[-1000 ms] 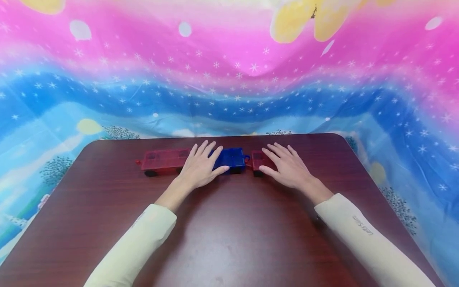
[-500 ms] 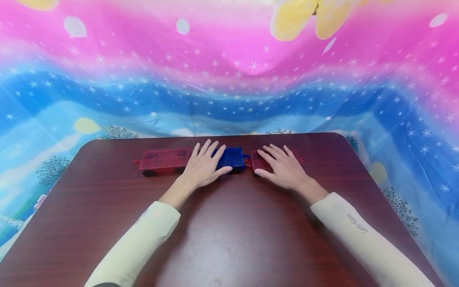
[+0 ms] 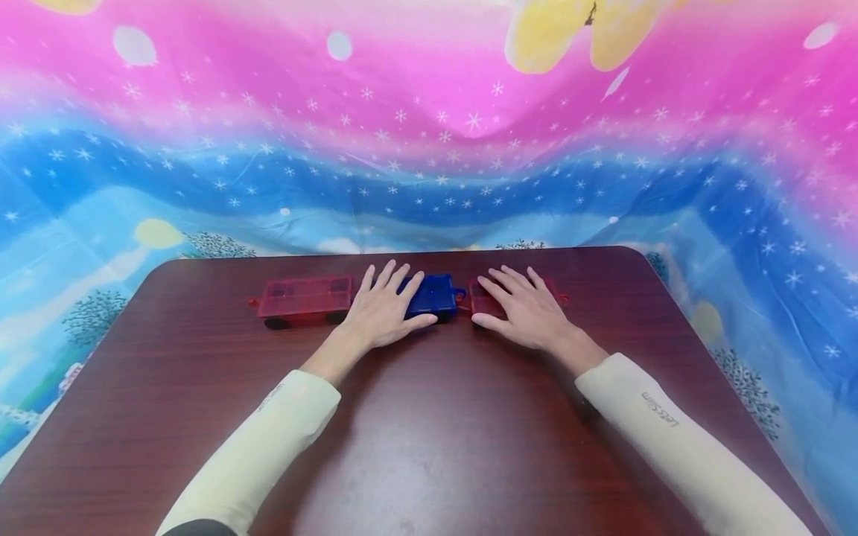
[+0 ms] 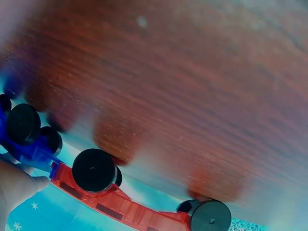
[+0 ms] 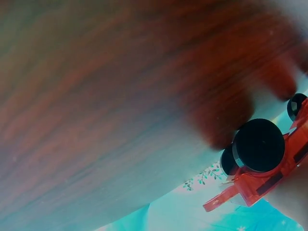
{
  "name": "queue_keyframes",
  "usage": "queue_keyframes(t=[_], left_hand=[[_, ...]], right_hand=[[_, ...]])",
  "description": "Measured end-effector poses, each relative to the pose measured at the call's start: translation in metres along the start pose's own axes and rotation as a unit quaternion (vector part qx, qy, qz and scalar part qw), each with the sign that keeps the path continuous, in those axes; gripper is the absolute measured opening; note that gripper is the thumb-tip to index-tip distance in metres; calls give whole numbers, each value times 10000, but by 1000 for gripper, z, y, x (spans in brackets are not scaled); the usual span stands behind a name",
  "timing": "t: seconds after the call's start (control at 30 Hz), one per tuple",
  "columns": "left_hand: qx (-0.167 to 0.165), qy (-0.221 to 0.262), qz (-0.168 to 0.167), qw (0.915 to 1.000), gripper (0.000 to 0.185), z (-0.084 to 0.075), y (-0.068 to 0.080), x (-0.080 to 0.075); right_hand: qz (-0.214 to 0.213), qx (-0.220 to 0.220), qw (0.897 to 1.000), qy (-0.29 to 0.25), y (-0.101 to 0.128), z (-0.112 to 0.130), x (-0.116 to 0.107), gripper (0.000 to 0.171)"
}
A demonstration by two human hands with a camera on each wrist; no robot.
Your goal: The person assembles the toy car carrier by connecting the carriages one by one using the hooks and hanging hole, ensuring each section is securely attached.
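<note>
A row of toy wagons stands along the far part of the table. On the left is a long see-through red wagon [image 3: 304, 296] with black wheels. Beside it is a blue wagon [image 3: 434, 294], and to its right a shorter red wagon [image 3: 480, 296], meeting it at a ring and hook. My left hand [image 3: 382, 309] lies palm down, fingers spread, over the blue wagon and the long one's right end, covering part of both. Over the short red wagon rests my right hand [image 3: 532, 309], fingers straight and spread, hiding most of it. Wheels and undersides show in both wrist views.
The dark brown wooden table [image 3: 402, 447] has rounded far corners, and its far edge lies just behind the wagons. A pink and blue patterned cloth [image 3: 429, 149] hangs behind and around it. Pale sleeves cover both forearms.
My right hand has shifted slightly left over the short red wagon, baring the hook at its right end. My left hand has slid a little right. The wagons stay nearly in place.
</note>
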State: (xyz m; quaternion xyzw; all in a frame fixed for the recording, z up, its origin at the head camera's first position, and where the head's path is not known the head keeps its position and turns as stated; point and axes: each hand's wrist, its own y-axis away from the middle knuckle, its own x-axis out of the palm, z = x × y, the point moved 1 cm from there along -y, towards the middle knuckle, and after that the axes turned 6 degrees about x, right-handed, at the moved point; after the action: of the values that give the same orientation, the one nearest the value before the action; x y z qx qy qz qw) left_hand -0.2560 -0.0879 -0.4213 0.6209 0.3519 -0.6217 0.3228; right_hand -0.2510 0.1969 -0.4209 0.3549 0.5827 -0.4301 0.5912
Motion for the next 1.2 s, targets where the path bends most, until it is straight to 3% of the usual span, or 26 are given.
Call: queue_keyframes(t=[1.2], left_hand=[[49,73,95,9999,90,-2,-7,6]], right_hand=[[146,-45,9996,243,-4,0,4,89]])
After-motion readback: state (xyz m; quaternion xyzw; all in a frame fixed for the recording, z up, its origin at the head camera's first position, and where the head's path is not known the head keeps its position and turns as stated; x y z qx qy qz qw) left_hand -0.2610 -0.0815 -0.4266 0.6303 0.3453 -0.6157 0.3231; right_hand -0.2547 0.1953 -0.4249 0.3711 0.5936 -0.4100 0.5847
